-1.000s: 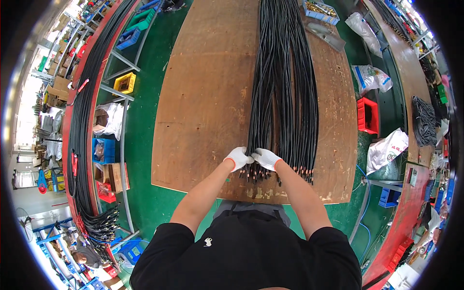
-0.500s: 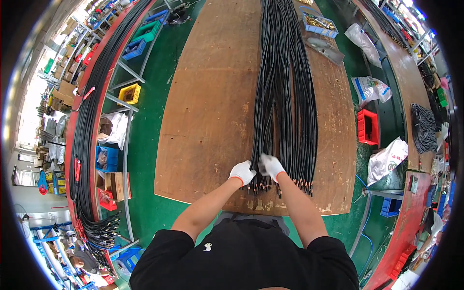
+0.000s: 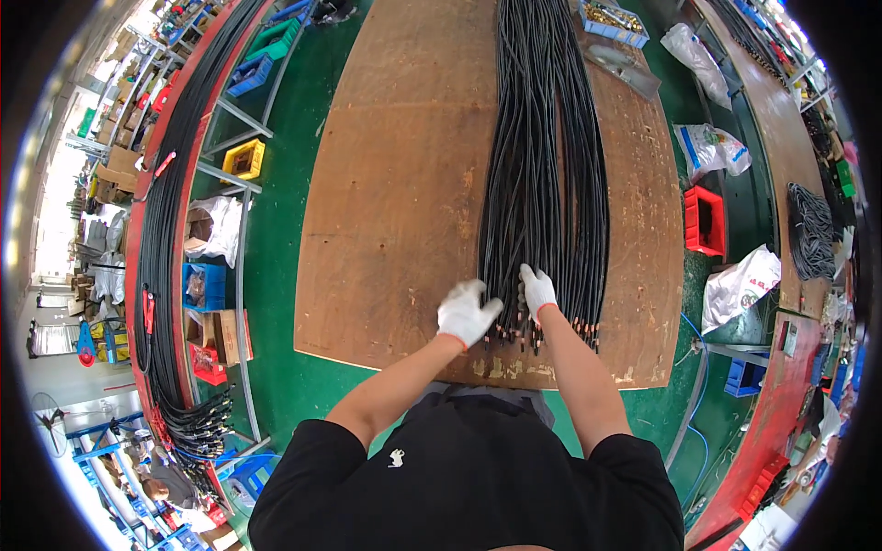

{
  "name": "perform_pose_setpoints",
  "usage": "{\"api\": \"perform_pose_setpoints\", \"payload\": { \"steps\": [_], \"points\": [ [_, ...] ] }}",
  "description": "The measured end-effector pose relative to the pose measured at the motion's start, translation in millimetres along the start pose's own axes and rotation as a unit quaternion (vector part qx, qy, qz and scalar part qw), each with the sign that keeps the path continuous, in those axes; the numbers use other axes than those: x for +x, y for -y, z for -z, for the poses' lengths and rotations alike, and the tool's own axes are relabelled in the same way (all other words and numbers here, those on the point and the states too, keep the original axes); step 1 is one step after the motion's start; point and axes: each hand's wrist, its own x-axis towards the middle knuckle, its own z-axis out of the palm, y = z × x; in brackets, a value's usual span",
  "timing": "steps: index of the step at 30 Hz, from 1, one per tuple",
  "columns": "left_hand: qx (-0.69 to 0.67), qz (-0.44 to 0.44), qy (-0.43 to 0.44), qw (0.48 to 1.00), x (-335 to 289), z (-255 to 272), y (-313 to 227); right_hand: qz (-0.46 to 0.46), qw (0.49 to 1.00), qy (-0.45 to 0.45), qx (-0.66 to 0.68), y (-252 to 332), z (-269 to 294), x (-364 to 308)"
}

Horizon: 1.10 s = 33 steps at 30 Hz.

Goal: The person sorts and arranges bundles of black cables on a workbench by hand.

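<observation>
A long bundle of black cables [image 3: 542, 184] runs from the far edge of the wooden table toward me, its copper-coloured ends [image 3: 585, 332] lying unevenly near the front edge. Both my hands wear white gloves with orange cuffs. My left hand [image 3: 467, 312] is at the bundle's left side by the ends, fingers spread and slightly blurred, holding nothing I can see. Resting on the middle of the cables, my right hand [image 3: 538, 290] has its fingers stretched forward and the thumb apart. A narrow gap separates some strands on the right.
At the table's [image 3: 395, 202] far right are a blue bin [image 3: 614, 35] of brass-coloured parts and a flat metal plate [image 3: 623, 70]. More black cables lie along the red bench [image 3: 138, 275] on the left. A red bin [image 3: 704, 220] and white sacks [image 3: 740, 286] stand on the right.
My right hand has moved slightly right and forward across the cables. My left hand has opened wider. The wide gap in the middle of the bundle has narrowed as strands shifted.
</observation>
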Motion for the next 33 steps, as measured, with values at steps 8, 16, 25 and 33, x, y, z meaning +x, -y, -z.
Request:
{"api": "perform_pose_setpoints", "payload": {
  "steps": [8, 16, 25, 33],
  "points": [
    [-0.091, 0.201, 0.054, 0.974, 44.2, -64.8, 17.7, 0.157, 0.879, -0.13, -0.431, -18.8, -0.4, 12.3],
    [-0.183, 0.145, 0.188, 0.954, 90.8, -89.8, 20.1, 0.048, 0.949, -0.022, -0.311, 3.7, 7.2, 17.0],
    [0.083, -0.002, 0.185, 0.979, 66.0, -85.1, 2.0, 0.125, 0.802, -0.042, -0.583, 1.6, 26.7, 1.7],
    [0.092, 0.015, 0.216, 0.972, 31.1, -87.9, -8.2, 0.218, 0.737, -0.032, -0.639, -38.7, 43.0, -39.9]
  ]
}}
